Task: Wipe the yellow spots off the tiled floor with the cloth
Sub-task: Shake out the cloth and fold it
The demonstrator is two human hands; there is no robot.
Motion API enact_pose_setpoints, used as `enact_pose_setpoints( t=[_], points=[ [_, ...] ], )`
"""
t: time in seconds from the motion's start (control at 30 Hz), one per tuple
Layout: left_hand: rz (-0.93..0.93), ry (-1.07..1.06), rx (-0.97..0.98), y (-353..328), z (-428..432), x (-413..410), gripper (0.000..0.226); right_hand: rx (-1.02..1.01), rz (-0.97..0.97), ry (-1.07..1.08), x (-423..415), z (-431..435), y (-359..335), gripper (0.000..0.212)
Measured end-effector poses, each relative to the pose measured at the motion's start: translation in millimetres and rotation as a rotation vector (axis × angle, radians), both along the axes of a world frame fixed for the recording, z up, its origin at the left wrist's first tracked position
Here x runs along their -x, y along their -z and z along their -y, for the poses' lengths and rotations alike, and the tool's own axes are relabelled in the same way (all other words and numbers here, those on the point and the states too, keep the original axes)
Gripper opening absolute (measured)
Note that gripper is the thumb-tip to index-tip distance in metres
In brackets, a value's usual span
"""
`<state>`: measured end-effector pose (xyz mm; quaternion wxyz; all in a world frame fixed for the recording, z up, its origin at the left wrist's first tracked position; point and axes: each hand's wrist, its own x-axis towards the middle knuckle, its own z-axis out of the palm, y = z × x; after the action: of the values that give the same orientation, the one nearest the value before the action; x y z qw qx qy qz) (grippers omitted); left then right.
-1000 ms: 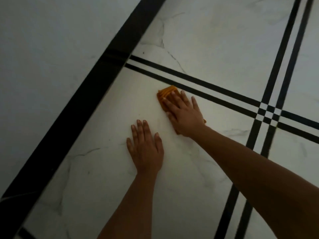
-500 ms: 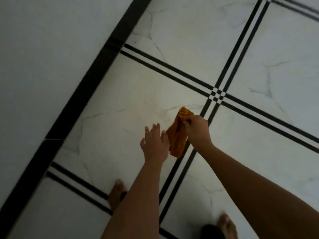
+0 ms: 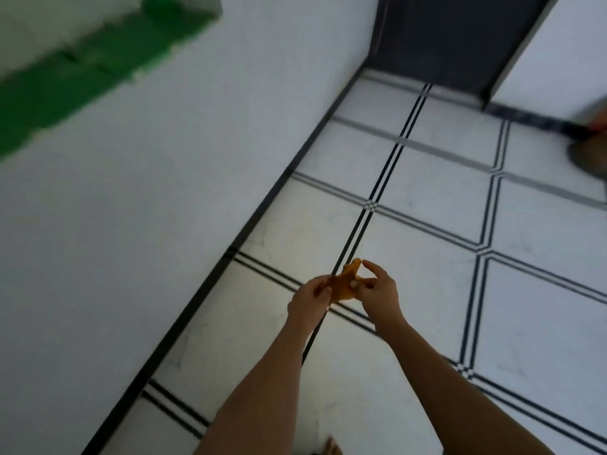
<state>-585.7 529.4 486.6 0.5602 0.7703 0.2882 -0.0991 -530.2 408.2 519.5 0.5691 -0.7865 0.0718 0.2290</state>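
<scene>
The cloth (image 3: 344, 285) is orange and bunched into a small crumpled wad. It is held up in the air between both hands, in front of the person and off the floor. The left hand (image 3: 308, 300) has its fingers curled round the left end of the cloth. The right hand (image 3: 381, 292) pinches the right side, with the thumb pressed on the fabric and the forefinger stretched out above it. The two hands are close together, with only the cloth between them. Both bare forearms reach in from the bottom edge.

Below the hands lies the tiled floor (image 3: 542, 323), made of pale marbled tiles. Pairs of thin black lines (image 3: 384, 178) divide the tiles and cross in small checkered squares. The hands hang over one of these double lines, near a crossing. At the bottom edge a few bare toes (image 3: 331, 447) show on the tiles.

A black skirting strip (image 3: 262, 205) runs along the left side of the floor at the foot of a white wall (image 3: 164, 192). High on that wall is a blurred green band (image 3: 82, 70). At the far end of the floor stands a dark door (image 3: 443, 37). By the right edge there is a brownish shape (image 3: 588, 156), too blurred to tell what it is.
</scene>
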Motion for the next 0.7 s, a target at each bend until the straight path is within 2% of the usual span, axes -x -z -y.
enact_pose_setpoints(
  t=[0.17, 0.3, 0.5, 0.7],
  points=[
    [0.101, 0.088, -0.016, -110, 51, -47, 0.028, -0.042, 0.08, 0.032, -32, 60, -102, 0.04],
    [0.202, 0.168, 0.013, -169, 99, -88, 0.023, -0.077, 0.152, 0.106, -61, 112, -153, 0.04],
    [0.279, 0.34, 0.026, -207, 161, -152, 0.031, -0.091, 0.226, 0.077, -112, 187, -194, 0.042],
    [0.328, 0.315, 0.054, -210, 217, -237, 0.028, 0.046, 0.324, -0.039, -198, 246, -219, 0.028]
  ],
)
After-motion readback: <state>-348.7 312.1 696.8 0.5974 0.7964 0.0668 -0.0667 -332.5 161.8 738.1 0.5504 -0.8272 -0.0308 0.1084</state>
